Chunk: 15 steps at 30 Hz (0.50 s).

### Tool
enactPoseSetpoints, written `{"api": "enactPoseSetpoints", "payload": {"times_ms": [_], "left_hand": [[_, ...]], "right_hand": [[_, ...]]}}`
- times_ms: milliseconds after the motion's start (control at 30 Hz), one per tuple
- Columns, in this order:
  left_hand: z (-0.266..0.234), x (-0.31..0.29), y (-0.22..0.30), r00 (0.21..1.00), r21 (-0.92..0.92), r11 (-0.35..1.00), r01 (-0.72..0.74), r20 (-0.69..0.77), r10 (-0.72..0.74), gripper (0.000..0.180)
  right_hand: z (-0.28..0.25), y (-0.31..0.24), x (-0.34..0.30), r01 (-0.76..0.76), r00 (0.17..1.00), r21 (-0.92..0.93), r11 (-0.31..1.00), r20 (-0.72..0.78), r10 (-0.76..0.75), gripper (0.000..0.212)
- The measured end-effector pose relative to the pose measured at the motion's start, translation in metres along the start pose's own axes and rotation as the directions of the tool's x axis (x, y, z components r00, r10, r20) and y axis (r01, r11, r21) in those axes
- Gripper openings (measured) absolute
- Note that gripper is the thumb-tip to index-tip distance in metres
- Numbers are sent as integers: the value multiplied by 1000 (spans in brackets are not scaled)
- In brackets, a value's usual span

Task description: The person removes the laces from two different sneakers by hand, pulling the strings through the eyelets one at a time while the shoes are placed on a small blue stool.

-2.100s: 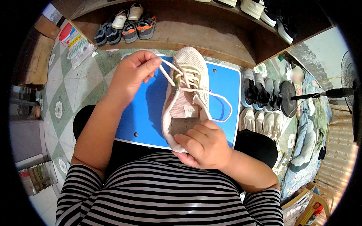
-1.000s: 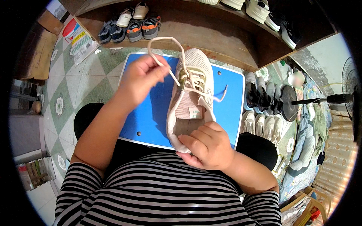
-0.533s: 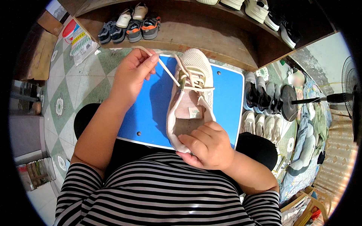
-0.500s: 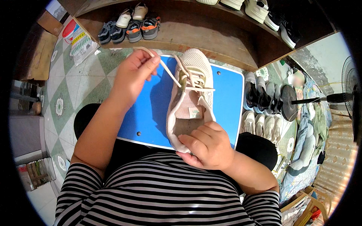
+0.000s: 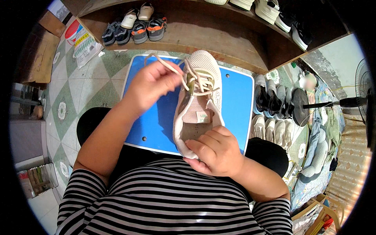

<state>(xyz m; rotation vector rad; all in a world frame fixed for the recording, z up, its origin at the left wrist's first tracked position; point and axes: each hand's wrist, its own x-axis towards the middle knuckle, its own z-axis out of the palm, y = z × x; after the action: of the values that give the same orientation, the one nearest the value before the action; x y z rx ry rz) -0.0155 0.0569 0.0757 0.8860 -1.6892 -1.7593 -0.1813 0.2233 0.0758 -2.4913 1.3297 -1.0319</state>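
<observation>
A beige mesh sneaker (image 5: pixel 207 62) rests on a blue board (image 5: pixel 156 125) in front of me, toe pointing away and heel toward my body. Between the thumb and fingers of my left hand (image 5: pixel 154 84), slightly blurred, is a cream shoelace (image 5: pixel 166 65); it loops up past the knuckles and runs to the upper left eyelets. The lacing crosses the tongue (image 5: pixel 194 111), which carries a small pale label. My right hand (image 5: pixel 215 150) is closed around the heel collar, thumb outside and fingers over the rim. The shoe's far sole is hidden.
Beyond the board stands a brown wooden shelf (image 5: pixel 207 33) holding several pairs of shoes. More shoes (image 5: pixel 270 94) line the floor at right, beside a black fan (image 5: pixel 352 102) and piled cloth. A red-and-white bucket (image 5: pixel 72 31) and a bag (image 5: pixel 87 49) stand far left.
My left hand has moved right and slightly down, closer to the eyelets, with the lace in its fingers. The lace now bends in a slacker loop. My right hand stays on the heel.
</observation>
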Motion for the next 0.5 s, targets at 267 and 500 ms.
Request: {"api": "enactPoseSetpoints", "payload": {"times_ms": [267, 500], "left_hand": [[-18, 12, -4, 956, 77, 985, -155, -240, 169, 20], [-5, 2, -7, 962, -225, 972, 69, -244, -125, 23]], "right_hand": [[-2, 0, 0, -7, 1000, 14, 1000, 13, 7, 31], [-11, 7, 9, 33, 992, 155, 987, -129, -13, 23]]}}
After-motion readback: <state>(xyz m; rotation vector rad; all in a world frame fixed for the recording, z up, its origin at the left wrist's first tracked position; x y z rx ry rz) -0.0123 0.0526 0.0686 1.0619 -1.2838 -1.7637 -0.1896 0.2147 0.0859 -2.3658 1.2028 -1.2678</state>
